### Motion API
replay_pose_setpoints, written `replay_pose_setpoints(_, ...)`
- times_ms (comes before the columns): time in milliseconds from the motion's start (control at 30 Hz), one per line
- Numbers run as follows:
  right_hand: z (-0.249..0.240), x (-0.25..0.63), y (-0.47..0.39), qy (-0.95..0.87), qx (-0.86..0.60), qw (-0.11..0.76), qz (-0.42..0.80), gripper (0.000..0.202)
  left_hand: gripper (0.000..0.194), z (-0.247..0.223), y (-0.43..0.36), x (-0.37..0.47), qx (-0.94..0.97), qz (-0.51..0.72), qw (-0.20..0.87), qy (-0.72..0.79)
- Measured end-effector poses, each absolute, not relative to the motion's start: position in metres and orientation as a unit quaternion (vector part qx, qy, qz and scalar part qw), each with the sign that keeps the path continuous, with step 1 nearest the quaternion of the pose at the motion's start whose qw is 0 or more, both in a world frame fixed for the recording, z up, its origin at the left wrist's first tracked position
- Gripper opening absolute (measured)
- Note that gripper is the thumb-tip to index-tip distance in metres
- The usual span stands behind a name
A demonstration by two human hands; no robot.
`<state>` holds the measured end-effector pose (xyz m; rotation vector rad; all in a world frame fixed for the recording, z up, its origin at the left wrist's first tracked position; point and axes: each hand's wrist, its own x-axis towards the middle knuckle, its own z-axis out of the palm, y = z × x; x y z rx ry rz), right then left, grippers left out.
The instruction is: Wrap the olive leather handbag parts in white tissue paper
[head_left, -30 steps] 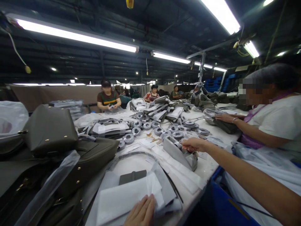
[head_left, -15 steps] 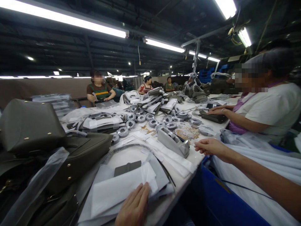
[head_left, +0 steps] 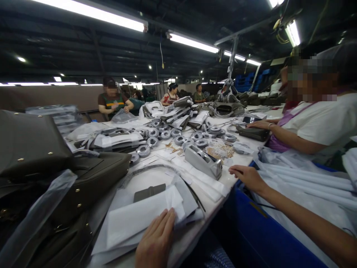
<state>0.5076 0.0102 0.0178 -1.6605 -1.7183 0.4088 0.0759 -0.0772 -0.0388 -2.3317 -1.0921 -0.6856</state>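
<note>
White wrapping paper [head_left: 139, 219] lies at the near edge of our table [head_left: 156, 182], and our left hand [head_left: 156, 242] presses flat on it. Our right hand [head_left: 247, 176] floats loose and empty at the right edge, just beside the tape holder [head_left: 203, 160].

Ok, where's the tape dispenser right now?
In the head view, the grey tape dispenser sits mid-table, just left of the right hand and in front of the rolls of tape.
</note>
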Motion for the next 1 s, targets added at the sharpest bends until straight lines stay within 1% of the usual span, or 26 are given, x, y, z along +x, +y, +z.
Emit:
replay_pose_setpoints(133, 0.043, 0.51, -0.012, -0.753, -0.579, 0.296, 0.101, 0.022, 0.041, -0.032, -0.081, 0.079, -0.849, -0.263, 0.212, -0.405)
replay_pose_setpoints(267, 0.074, 0.478, -0.03, -0.895, -0.397, 0.202, -0.037, 0.026, 0.038, -0.029, -0.083, 0.082, -0.849, -0.282, 0.177, -0.411)
replay_pose_setpoints(333, 0.087, 0.452, -0.035, -0.926, -0.32, 0.183, -0.077, 0.021, 0.038, -0.028, -0.084, 0.084, -0.846, -0.289, 0.156, -0.419)
replay_pose_setpoints(433, 0.099, 0.409, -0.034, -0.952, -0.253, 0.168, -0.045, 0.013, 0.035, -0.027, -0.086, 0.087, -0.84, -0.307, 0.133, -0.427)
replay_pose_setpoints(567, 0.103, 0.358, -0.015, -0.972, -0.201, 0.112, 0.038, 0.02, 0.031, -0.024, -0.086, 0.091, -0.835, -0.321, 0.113, -0.432)
replay_pose_setpoints(700, 0.102, 0.312, 0.014, -0.984, -0.168, 0.016, 0.062, 0.025, 0.029, -0.022, -0.086, 0.093, -0.833, -0.32, 0.097, -0.441)
replay_pose_setpoints(867, 0.098, 0.271, 0.045, -0.976, -0.163, -0.133, 0.061, 0.014, 0.026, -0.024, -0.086, 0.094, -0.826, -0.343, 0.097, -0.437)
replay_pose_setpoints(1000, 0.093, 0.256, 0.058, -0.966, -0.154, -0.196, 0.068, 0.018, 0.025, -0.023, -0.086, 0.095, -0.82, -0.349, 0.09, -0.444)
